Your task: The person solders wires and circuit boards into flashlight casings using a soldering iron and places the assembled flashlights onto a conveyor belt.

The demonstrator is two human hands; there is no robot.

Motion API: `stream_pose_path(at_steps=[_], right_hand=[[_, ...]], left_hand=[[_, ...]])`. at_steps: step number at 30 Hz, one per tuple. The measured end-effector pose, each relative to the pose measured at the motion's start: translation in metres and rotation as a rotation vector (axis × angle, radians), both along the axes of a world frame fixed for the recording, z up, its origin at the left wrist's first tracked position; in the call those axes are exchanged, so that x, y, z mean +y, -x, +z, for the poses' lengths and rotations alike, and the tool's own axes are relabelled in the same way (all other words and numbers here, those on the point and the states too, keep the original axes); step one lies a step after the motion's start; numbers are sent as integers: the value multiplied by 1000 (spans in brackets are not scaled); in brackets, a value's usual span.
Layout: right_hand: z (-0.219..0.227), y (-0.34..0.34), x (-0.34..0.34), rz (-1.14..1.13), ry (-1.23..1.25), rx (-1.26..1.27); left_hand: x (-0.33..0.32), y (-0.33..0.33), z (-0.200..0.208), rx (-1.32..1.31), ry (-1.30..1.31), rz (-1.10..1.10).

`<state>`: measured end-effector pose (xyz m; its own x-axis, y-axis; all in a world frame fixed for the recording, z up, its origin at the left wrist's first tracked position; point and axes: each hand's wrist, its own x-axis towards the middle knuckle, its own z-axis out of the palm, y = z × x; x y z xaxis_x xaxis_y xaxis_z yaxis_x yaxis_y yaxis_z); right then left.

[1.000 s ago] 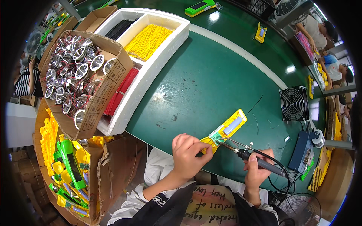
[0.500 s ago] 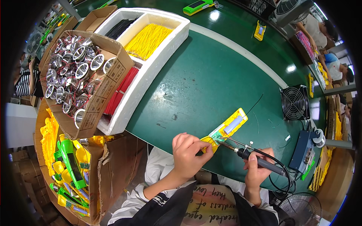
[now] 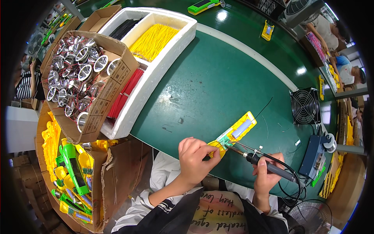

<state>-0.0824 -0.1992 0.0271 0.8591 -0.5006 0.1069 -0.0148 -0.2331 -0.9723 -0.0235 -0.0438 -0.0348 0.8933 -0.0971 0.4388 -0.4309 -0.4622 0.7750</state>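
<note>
A yellow plastic lamp housing (image 3: 248, 118) lies slanted on the green bench in front of me. In it sit a pale blue cylindrical battery (image 3: 241, 129) and a small green circuit board (image 3: 224, 142). My right hand (image 3: 266, 175) is closed around the grey handle of a soldering iron (image 3: 277, 170), whose tip meets the board area. A thin metal guide runs alongside the iron. At the housing's near end, my left hand (image 3: 196, 159) is pinched shut; whatever is between its fingertips is too small or hidden to make out. A black wire (image 3: 265, 106) trails from the housing's far end.
Left stands a white foam box (image 3: 171, 54) of black, yellow and red wires, beside a carton (image 3: 113, 97) of shiny reflector cups. Below it, another carton (image 3: 117, 187) holds yellow and green lamp parts. At right are a black fan (image 3: 305, 107) and a blue soldering unit (image 3: 313, 154).
</note>
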Motion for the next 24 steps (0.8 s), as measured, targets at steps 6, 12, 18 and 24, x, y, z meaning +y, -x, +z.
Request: stream_pose_path(at_steps=[6,12,18,24], right_hand=[[-2,-1,1,-5,-19,-29],[1,5,-9,-28,85,-97],[20,8,-24,-153,-35,-195],[19,8,-27,-136,-44,-177]], left_hand=[[0,0,-1,3,0,2],[-1,1,0,8,-3,7],[0,2,0,6,-15,4],[-1,3,0,19,-63,-26]])
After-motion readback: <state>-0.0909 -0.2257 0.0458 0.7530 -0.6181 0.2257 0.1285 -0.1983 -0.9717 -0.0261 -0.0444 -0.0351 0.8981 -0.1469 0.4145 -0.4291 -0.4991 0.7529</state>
